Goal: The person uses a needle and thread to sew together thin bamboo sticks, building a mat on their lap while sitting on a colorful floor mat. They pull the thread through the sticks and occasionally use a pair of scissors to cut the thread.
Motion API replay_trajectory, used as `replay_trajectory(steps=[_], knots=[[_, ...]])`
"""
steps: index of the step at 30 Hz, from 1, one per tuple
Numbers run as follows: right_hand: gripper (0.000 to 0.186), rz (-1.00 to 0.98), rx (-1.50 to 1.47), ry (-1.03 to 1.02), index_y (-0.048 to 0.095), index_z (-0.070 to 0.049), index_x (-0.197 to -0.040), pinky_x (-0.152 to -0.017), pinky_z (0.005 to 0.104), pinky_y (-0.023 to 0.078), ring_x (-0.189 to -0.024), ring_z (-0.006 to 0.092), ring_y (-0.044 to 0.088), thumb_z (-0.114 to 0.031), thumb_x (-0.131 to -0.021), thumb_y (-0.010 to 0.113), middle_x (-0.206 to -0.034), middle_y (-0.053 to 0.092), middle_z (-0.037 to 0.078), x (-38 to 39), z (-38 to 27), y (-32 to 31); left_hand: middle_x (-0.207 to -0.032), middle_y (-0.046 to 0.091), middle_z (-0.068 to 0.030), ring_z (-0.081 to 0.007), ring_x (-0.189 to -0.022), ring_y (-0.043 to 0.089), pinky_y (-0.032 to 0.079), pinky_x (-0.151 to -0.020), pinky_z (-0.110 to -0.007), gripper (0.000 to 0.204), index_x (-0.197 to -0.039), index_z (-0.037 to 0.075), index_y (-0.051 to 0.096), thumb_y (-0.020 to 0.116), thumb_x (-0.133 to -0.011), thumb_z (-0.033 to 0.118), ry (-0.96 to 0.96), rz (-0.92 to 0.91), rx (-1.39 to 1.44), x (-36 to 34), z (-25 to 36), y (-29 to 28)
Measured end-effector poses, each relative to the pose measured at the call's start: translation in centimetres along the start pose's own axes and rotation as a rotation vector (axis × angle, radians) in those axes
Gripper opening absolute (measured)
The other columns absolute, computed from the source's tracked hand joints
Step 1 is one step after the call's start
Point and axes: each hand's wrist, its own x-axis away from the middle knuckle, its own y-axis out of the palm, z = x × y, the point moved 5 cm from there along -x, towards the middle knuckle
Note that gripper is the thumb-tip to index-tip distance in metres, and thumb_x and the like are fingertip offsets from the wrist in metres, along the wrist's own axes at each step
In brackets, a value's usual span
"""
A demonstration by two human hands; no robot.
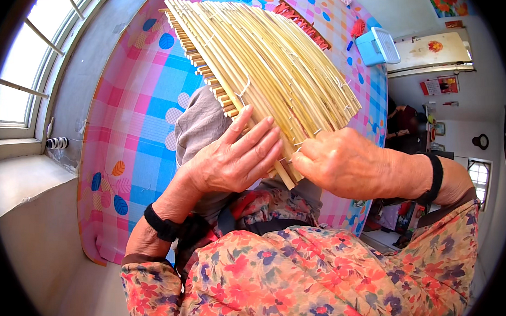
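A mat of pale yellow stalks [271, 61], bound with thin white string [243, 89], slants across my lap, its stalk ends stacked unevenly along the left side. My left hand [239, 156] lies on its near edge with fingers stretched flat over the stalks; its thumb is not visible. Close to it, my right hand [335, 160] is closed, fingers pinched at the near edge where a bit of white string shows. The fingertips are partly hidden. One stalk end [285, 176] sticks out between both hands.
Beneath the mat spreads a pink and blue checked cover [145, 146] with leaf prints. A blue box with a white lid [375, 46] and a red-laced strip [303, 23] lie beyond. At left is a barred window [22, 100]. A person in dark red [402, 120] appears in the background.
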Motion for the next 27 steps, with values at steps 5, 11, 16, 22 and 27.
replay_trajectory(steps=[5,11,16,22,27], knots=[[0.009,-0.016,0.028,0.058,0.054,-0.004,-0.081,-0.057,0.0335,0.051,-0.066,0.0254,0.062,-0.010,-0.076,0.058,-0.073,0.056,0.009,-0.6,-0.1,1.0,-0.115,0.061,-0.0145,-0.0301,-0.116,0.057,0.038,-0.104,-0.058,0.032,-0.108,-0.002,0.062,0.063,-0.083,0.018,-0.006,0.013,0.039,-0.1,-0.2,-0.1],[0.007,-0.024,0.142,0.172,0.053,-0.005,-0.083,-0.057,0.0343,0.051,-0.066,0.0263,0.063,-0.007,-0.078,0.057,-0.072,0.057,0.011,-1.0,-0.8,2.2,-0.119,0.060,-0.0175,-0.0317,-0.119,0.056,0.035,-0.107,-0.058,0.038,-0.108,-0.005,0.062,0.065,-0.078,0.019,-0.008,0.011,0.043,-0.1,-0.3,0.3],[0.009,0.155,-0.017,0.220,0.054,-0.003,-0.090,-0.062,0.0348,0.052,-0.071,0.0288,0.064,-0.007,-0.083,0.057,-0.079,0.058,0.011,0.8,0.6,-0.4,-0.114,0.061,-0.0139,-0.0295,-0.113,0.058,0.039,-0.104,-0.054,0.040,-0.110,-0.001,0.061,0.067,-0.079,0.024,-0.010,0.071,0.028,-2.0,-0.4,-0.6],[0.038,0.787,-0.462,0.440,0.054,-0.002,-0.126,-0.082,0.0348,0.051,-0.095,0.0262,0.064,-0.023,-0.094,0.057,-0.105,0.062,0.016,7.8,5.2,-7.5,-0.090,0.062,-0.0110,-0.0291,-0.089,0.062,0.049,-0.090,-0.045,0.040,-0.096,0.002,0.060,0.077,-0.069,0.025,0.059,0.347,0.107,-12.4,-4.3,-6.0],[0.034,1.072,-0.466,0.362,0.057,-0.003,-0.124,-0.086,0.0337,0.048,-0.102,0.0213,0.062,-0.025,-0.098,0.055,-0.112,0.063,0.013,12.8,6.3,-9.6,-0.079,0.060,-0.0127,-0.0308,-0.073,0.060,0.050,-0.064,-0.039,0.032,-0.094,-0.001,0.060,0.069,-0.081,0.027,0.159,0.346,0.125,-20.7,-2.6,-9.8]])
